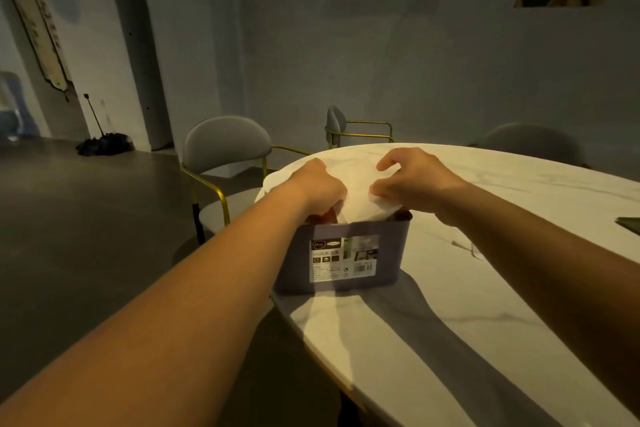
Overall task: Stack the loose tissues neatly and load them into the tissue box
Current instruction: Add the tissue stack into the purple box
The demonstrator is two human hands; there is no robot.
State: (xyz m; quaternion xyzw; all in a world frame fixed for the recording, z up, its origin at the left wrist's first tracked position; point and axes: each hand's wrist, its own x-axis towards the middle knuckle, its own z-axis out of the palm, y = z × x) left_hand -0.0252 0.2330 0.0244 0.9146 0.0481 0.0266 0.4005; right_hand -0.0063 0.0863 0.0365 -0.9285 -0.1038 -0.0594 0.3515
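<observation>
A white stack of tissues (356, 184) is seen at the centre of the view, half inside an open grey tissue box (346, 253). The near end of the stack is tucked below the rim, while the far end is draped out over the back edge towards eleven o'clock. The box is stood upright at the near edge of a pale marbled desk (485, 288), with its long axis laid from nine o'clock to three o'clock and a printed label (343, 260) turned to the viewer.

The stack is flanked by both hands, each about equally near. The left hand (318, 184) is placed at ten o'clock from the box opening and the right hand (415, 180) at two o'clock, so the tissues lie between them and just below. The opening is directly beneath the stack, so a downward push is judged to be what is needed.

The left fingers are curled down over the left end of the stack and into the box; their tips are hidden, but the tissues appear to be gripped. The right fingers (388, 161) are bent like a claw, with the right edge of the stack pinched near the thumb.

A grey chair (225, 142) with a gold frame is set beyond the desk at ten o'clock.
</observation>
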